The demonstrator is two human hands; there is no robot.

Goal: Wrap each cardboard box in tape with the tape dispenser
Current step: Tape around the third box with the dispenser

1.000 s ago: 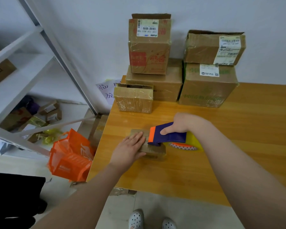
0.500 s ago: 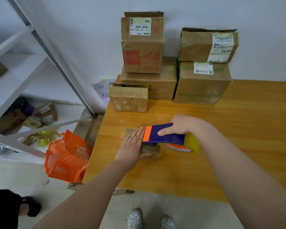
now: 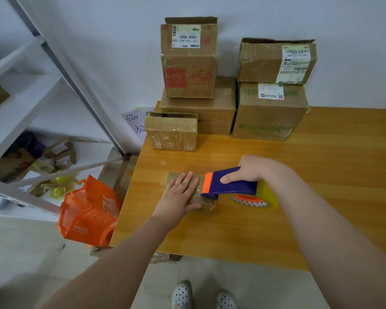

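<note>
Wooden table (image 3: 321, 152): left hand (image 3: 178, 197) flat on small tape-glossy box (image 3: 205, 205); right hand (image 3: 250, 168), grip round tape dispenser (image 3: 234, 186).

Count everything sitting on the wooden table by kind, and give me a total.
Cardboard boxes: 6
Tape dispenser: 1
Total: 7

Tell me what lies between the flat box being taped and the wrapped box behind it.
Head view: only bare tabletop between the flat box and the wrapped box.
</note>
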